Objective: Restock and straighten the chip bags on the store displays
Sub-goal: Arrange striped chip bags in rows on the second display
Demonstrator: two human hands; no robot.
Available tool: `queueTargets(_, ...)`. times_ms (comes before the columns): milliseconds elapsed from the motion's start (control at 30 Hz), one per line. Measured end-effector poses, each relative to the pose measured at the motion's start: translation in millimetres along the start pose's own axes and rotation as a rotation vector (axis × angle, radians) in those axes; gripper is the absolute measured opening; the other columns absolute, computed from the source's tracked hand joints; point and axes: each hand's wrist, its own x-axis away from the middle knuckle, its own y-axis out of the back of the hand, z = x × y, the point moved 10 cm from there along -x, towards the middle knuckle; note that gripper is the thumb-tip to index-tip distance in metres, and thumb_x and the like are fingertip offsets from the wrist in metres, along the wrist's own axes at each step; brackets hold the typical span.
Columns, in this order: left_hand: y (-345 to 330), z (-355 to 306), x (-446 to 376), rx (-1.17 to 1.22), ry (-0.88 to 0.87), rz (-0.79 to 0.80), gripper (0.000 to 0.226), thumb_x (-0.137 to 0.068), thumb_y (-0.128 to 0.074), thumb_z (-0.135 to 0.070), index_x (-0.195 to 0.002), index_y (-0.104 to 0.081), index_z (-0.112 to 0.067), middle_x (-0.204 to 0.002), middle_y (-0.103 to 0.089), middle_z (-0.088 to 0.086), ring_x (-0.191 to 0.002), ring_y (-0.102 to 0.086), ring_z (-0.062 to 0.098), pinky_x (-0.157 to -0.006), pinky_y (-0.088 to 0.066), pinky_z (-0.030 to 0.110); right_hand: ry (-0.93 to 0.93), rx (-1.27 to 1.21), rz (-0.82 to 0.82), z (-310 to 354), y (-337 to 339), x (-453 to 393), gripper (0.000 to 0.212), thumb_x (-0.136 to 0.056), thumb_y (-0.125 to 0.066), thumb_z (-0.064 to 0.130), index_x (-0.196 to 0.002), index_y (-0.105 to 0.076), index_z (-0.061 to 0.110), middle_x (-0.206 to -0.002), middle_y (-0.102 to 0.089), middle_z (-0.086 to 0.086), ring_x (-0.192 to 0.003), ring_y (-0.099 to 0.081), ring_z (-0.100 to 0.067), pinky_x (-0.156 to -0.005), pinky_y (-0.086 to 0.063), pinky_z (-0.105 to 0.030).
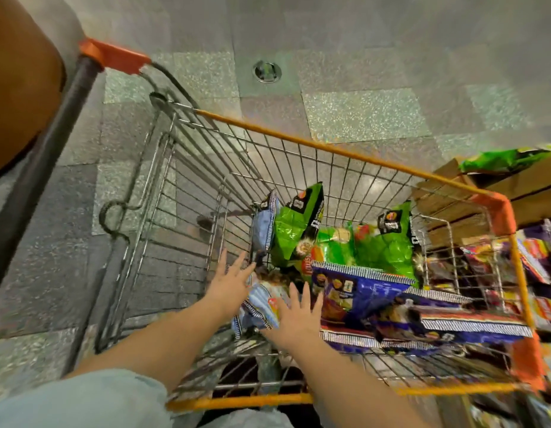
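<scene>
Your right hand (294, 316) covered part of the pale blue chip bag (262, 307) at the lower middle of the frame, so you could not read its print, and whether the fingers touched it stayed unclear. The shelf bags (543, 273) at the right edge were cut off and smeared by blur. The brown shape (18, 84) at the upper left ran out of frame, too close to identify.
</scene>
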Motion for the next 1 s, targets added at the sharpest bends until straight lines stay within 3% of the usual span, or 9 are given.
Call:
queueTargets(367,17.4,0.8,-3.8,-0.051,-0.108,-0.067,0.039,-0.093,-0.053,-0.019,-0.132,-0.055,-0.023,-0.160,0.001,0.003,-0.143,0.022,0.033,-0.101,0.016,0.072,-0.027,-0.095,0.063,-8.3,2.3,-3.5,0.087,-0.083,-0.042,0.073,-0.152,-0.007,0.033,-0.159,0.015,-0.004,-0.143,0.020,-0.035,-0.113,0.007,-0.058)
queueTargets(800,-1.0,-5.4,-13.8,-0.133,-0.094,-0.085,0.056,-0.092,-0.055,-0.015,-0.144,-0.037,-0.022,-0.160,-0.001,0.004,-0.143,0.021,0.033,-0.099,0.019,0.071,-0.051,-0.203,0.077,-18.0,-14.0,6.1,0.087,-0.085,-0.050,0.063,-0.151,-0.001,0.034,-0.158,0.017,-0.003,-0.144,0.018,-0.033,-0.115,0.004,-0.054)
queueTargets(1000,11.5,3.8,-5.1,0.006,-0.044,-0.108,0.044,-0.092,-0.055,-0.017,-0.135,-0.047,-0.021,-0.160,0.004,0.006,-0.143,0.021,0.032,-0.098,0.019,0.071,-0.053,-0.222,0.068,-18.4,-9.6,5.6,0.091,-0.083,-0.056,0.060,-0.151,-0.002,0.035,-0.158,0.017,-0.003,-0.144,0.018,-0.033,-0.115,0.001,-0.054)
